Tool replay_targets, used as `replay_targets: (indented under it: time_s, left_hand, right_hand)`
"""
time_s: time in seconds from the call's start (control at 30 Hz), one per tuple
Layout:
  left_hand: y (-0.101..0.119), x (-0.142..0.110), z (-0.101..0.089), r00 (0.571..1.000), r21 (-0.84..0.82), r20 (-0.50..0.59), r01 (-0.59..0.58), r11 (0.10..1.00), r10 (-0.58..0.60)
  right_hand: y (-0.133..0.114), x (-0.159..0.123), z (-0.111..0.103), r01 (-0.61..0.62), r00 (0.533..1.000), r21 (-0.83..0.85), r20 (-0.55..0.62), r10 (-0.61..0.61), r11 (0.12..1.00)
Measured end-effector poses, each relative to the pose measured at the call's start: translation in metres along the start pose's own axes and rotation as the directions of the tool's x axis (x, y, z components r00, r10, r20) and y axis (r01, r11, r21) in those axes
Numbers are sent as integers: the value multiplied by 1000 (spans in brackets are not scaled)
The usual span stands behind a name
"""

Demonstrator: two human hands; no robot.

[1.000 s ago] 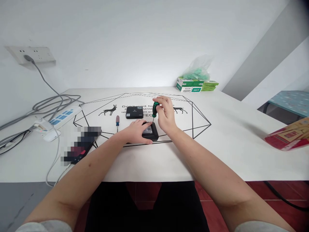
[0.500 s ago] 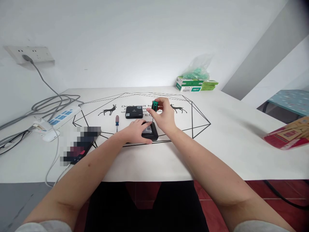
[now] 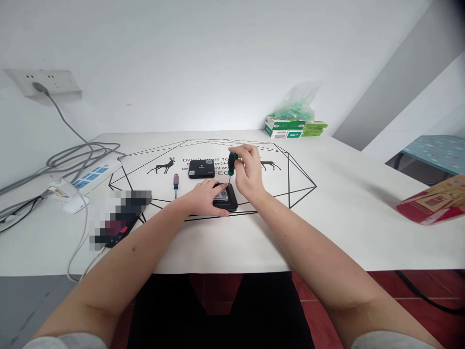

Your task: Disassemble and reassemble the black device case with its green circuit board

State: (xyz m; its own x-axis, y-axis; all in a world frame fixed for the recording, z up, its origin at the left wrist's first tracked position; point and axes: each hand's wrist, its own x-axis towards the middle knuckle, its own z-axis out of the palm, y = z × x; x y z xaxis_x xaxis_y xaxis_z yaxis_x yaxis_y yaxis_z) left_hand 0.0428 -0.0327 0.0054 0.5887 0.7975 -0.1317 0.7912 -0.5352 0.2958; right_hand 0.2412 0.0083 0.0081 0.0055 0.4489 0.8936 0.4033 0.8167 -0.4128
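Note:
A black box-shaped device (image 3: 230, 201) with a white label lies on the mat. My left hand (image 3: 203, 198) grips it from the left, thumb along its near edge and fingers over its far part, hiding much of it. My right hand (image 3: 250, 172) is closed around a screwdriver (image 3: 232, 164) with a green and black handle. The screwdriver stands nearly upright, its tip down at the device's far edge beside my left fingertips. The exact contact point is too small to make out. Behind lies a flat black box (image 3: 201, 169) with a sticker.
Left of my hands lies a second screwdriver (image 3: 176, 183). A partly blurred phone (image 3: 127, 220) on a cable and a power strip (image 3: 96, 177) with coiled cords are at the left. Green-white boxes (image 3: 286, 127) stand at the back, a red package (image 3: 432, 203) at the right edge.
My right fingers have shifted around the screwdriver handle: the thumb has drawn back from the left side and the index finger reaches over the top. My left hand stays still.

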Motion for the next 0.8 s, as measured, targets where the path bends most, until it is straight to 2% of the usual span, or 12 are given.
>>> replay_targets:
  time_s: [0.23,0.33,0.43,0.5,0.6,0.7,0.8]
  left_hand:
    - [2,-1,-2,1000,1,9,12,1000,-12]
    - [0,0,0,1000,9,-2,-4,1000,4]
    - [-2,1,1,1000,7,-9,-15,1000,15]
    - [-2,1,1,1000,4,-11,-15,1000,15]
    - [0,0,0,1000,5,-10,-12,1000,12]
    - [1,0,-1,1000,9,-3,-14,1000,14]
    - [-1,1,0,1000,12,-8,-18,1000,18]
  right_hand:
    - [-8,1,-3,-23,1000,-11,6,23,1000]
    - [-12,3,-3,-111,993,4,41,111,994]
    - [-12,2,-1,-240,967,9,86,238,971]
    - [-11,1,1,-286,954,42,109,280,957]
    - [-11,-2,1,-293,951,89,131,281,952]
    - [-9,-3,0,-276,954,61,137,266,959]
    - [-6,-2,-1,-169,981,27,106,165,985]
